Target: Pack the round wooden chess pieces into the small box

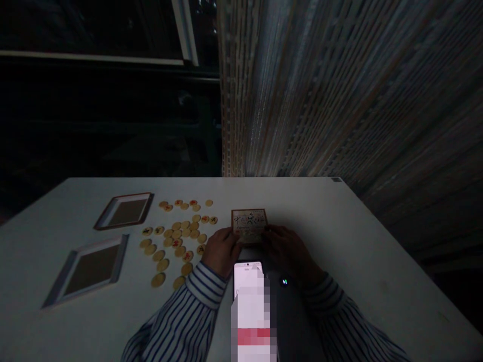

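Between my two hands is a small flat box with a brown border and dark Chinese characters on its top. My left hand grips its near left edge, fingers closed. At the near right edge my right hand has its fingers curled against the box, in shadow. Round wooden Chinese chess pieces lie scattered to the left of my left hand. Some bear red or black characters, while many show plain faces. A lit phone, partly pixelated, is just below the box.
A shallow tray with a brown rim and a pale tray are at the left of the white table. Beyond the far edge hangs a string curtain. A small lit device glows near my right wrist. The room is dim.
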`<action>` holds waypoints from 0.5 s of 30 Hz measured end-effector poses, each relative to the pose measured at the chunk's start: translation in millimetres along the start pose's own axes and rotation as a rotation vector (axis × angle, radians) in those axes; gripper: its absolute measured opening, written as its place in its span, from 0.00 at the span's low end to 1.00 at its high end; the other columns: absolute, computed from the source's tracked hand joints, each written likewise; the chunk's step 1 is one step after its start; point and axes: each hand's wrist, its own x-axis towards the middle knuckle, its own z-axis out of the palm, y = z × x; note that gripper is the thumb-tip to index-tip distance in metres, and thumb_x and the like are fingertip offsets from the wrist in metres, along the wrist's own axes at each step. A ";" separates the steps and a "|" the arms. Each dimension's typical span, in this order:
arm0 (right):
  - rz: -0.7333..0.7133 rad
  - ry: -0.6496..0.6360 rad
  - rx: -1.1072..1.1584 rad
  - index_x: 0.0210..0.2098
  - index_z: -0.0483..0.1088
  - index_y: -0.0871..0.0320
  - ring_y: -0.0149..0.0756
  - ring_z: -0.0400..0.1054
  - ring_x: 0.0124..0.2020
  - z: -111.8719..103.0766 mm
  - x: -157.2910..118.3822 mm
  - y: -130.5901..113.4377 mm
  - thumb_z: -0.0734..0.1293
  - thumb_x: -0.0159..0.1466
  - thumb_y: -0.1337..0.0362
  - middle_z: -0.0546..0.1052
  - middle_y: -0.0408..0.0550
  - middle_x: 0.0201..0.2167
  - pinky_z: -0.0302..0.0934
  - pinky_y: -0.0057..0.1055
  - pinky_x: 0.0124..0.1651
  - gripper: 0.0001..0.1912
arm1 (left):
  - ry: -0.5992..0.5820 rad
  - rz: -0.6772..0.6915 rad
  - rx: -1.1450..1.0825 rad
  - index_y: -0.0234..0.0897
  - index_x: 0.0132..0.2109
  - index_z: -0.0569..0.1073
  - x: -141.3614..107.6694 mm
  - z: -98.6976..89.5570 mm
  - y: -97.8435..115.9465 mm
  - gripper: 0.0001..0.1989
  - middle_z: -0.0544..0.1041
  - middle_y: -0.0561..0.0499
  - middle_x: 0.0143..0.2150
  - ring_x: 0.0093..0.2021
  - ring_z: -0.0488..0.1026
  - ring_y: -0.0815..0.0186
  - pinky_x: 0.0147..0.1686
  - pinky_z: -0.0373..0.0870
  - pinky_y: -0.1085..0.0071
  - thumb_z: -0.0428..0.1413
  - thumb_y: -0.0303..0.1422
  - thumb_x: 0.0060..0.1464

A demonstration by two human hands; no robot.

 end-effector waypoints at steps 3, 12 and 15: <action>0.013 -0.001 0.013 0.43 0.68 0.55 0.37 0.65 0.45 0.2 0.3 0.6 0.59 0.62 0.62 0.71 0.50 0.47 0.58 0.35 0.46 0.12 | -0.017 0.031 0.042 0.31 0.47 0.70 15.7 -2.8 10.6 0.18 0.68 0.37 0.52 0.53 0.64 0.53 0.50 0.63 0.55 0.50 0.36 0.52; -0.021 0.008 0.039 0.43 0.69 0.55 0.37 0.66 0.45 0.4 -0.1 3.4 0.59 0.62 0.62 0.71 0.51 0.47 0.59 0.34 0.46 0.12 | -0.123 0.064 0.097 0.32 0.57 0.60 39.5 23.4 12.6 0.24 0.57 0.37 0.61 0.61 0.52 0.51 0.55 0.53 0.50 0.44 0.39 0.56; 0.003 0.045 0.038 0.46 0.67 0.57 0.37 0.64 0.47 3.6 5.8 7.5 0.57 0.63 0.64 0.71 0.52 0.47 0.59 0.35 0.48 0.14 | -0.102 0.061 0.105 0.34 0.57 0.61 37.4 27.7 10.8 0.23 0.58 0.37 0.60 0.61 0.52 0.51 0.54 0.54 0.50 0.44 0.39 0.56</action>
